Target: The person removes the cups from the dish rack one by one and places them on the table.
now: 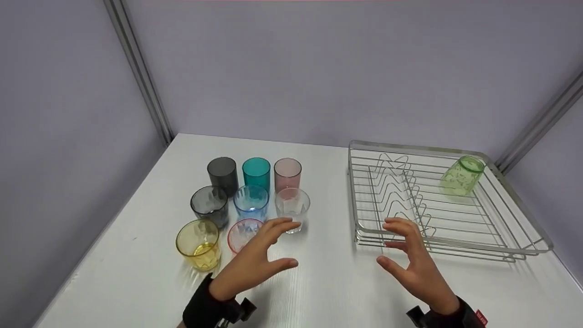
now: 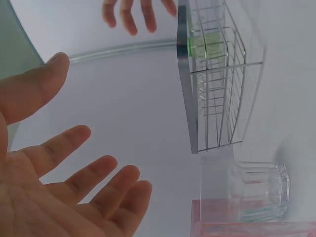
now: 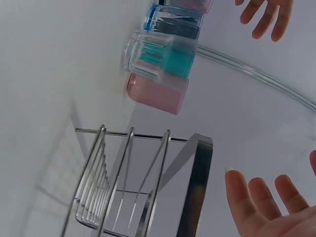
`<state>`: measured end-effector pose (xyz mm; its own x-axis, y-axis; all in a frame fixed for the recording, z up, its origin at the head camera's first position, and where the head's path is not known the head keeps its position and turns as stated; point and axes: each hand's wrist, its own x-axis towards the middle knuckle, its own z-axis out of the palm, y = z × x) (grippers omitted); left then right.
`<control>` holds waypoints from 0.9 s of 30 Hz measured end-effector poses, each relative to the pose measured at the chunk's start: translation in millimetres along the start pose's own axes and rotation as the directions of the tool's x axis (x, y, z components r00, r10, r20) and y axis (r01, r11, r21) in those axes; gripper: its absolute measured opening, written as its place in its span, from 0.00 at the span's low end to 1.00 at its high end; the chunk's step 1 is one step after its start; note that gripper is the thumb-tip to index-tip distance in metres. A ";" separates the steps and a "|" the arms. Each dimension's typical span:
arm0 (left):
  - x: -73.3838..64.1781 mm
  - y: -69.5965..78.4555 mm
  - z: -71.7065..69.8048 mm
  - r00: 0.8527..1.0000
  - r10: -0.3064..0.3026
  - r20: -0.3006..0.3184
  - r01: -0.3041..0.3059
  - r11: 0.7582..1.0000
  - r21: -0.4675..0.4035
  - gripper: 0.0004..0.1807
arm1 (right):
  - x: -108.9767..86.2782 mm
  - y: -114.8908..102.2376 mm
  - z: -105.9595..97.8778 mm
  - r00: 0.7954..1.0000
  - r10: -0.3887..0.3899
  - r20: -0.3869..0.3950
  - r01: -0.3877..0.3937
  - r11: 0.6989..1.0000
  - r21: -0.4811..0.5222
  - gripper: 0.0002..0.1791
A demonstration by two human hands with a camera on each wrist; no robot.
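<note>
My left hand [image 1: 255, 259] hovers with parted fingers over the near side of the cup group, partly hiding a red-rimmed clear cup [image 1: 243, 232]. My right hand [image 1: 416, 264] is held in the air before the wire dish rack [image 1: 455, 245], its fingers spread and gently bent. Neither hand holds anything. Left of the left hand stands a yellow cup [image 1: 198, 246]; just beyond its fingertips is a clear cup [image 1: 292, 205]. Inside the rack, at the far right, a green cup [image 1: 462, 175] leans tilted against the wires.
Behind the near cups stand a grey cup [image 1: 210, 207], a blue cup [image 1: 251, 202], a black cup [image 1: 223, 175], a teal cup [image 1: 256, 173] and a pink cup [image 1: 287, 174]. The white table [image 1: 319, 282] meets pale partition walls [image 1: 319, 73] at the back and sides.
</note>
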<state>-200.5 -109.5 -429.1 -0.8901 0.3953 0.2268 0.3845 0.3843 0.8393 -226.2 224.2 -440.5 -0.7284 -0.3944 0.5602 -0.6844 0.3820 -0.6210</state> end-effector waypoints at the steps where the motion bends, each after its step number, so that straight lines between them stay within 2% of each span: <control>1: -0.2 -0.5 0.0 1.000 -0.001 0.001 0.001 1.000 -0.005 0.37 | 3.7 -1.9 -2.9 1.000 -0.016 0.013 0.017 1.000 -0.007 0.38; 5: -0.5 -2.0 -0.4 1.000 0.008 0.011 -0.008 1.000 -0.004 0.36 | 24.8 -9.1 -22.8 0.996 -0.082 0.032 0.084 0.994 -0.066 0.39; 9: -0.4 -3.3 -2.4 1.000 0.023 0.017 -0.023 1.000 -0.002 0.36 | 56.0 -13.4 -55.1 0.993 -0.117 0.031 0.120 0.985 -0.127 0.38; 12: -1.1 -4.1 -4.2 1.000 0.019 0.016 -0.019 1.000 0.001 0.36 | 82.4 -10.3 -82.5 0.999 -0.027 0.019 0.030 0.983 -0.183 0.36; 15: -2.2 -4.6 -5.5 1.000 0.013 0.013 -0.013 1.000 0.004 0.36 | 109.5 4.8 -110.9 0.990 0.143 0.007 -0.137 0.956 -0.258 0.36; 19: -4.1 -4.6 -5.9 1.000 0.019 0.012 -0.019 1.000 0.006 0.36 | 137.6 49.5 -147.5 0.938 0.346 -0.024 -0.333 0.880 -0.338 0.40; 22: -5.9 -4.4 -5.4 1.000 0.018 0.009 -0.018 1.000 0.011 0.36 | 146.7 95.0 -169.2 0.889 0.455 -0.055 -0.439 0.809 -0.392 0.45; 24: -6.0 -3.9 -4.0 1.000 0.017 0.006 -0.017 1.000 0.009 0.35 | 146.4 124.9 -180.8 0.851 0.518 -0.085 -0.499 0.749 -0.435 0.48; 27: -7.3 -3.2 -1.3 1.000 0.013 0.011 -0.014 1.000 0.007 0.35 | 132.1 163.6 -192.4 0.792 0.597 -0.125 -0.578 0.669 -0.466 0.50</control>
<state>-195.6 -114.8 -432.8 -0.8821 0.4096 0.2326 0.3983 0.3849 0.8326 -440.4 395.4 -362.6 -0.9898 0.0204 0.1413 -0.0511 0.8735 -0.4841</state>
